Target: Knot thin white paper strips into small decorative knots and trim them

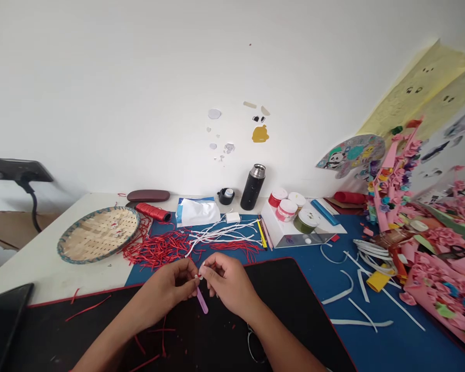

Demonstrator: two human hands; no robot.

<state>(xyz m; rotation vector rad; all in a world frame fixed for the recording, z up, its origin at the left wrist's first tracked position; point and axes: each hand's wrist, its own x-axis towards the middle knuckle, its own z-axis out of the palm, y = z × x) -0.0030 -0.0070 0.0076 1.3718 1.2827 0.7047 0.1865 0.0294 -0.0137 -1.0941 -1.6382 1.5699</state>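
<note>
My left hand (176,281) and my right hand (225,283) meet over the black mat (279,289), both with fingertips pinched. Between them is a tiny white piece with a bit of red (199,277), too small for me to name. Just below the fingertips shows a slim purple stick (202,300); whether it is held or lies on the mat, I cannot tell. Behind the hands lie a heap of red cords (158,249) and a bundle of white cords (217,235). Loose red cord pieces (88,308) are scattered on the mat at left.
A woven basket (96,243) and red thread spool (153,212) stand at left. Behind are a black flask (253,188) and a white box (282,227) bearing several tubs. White strips (360,323) and pink paper flowers (437,284) lie right. Glasses (251,343) sit by my right forearm.
</note>
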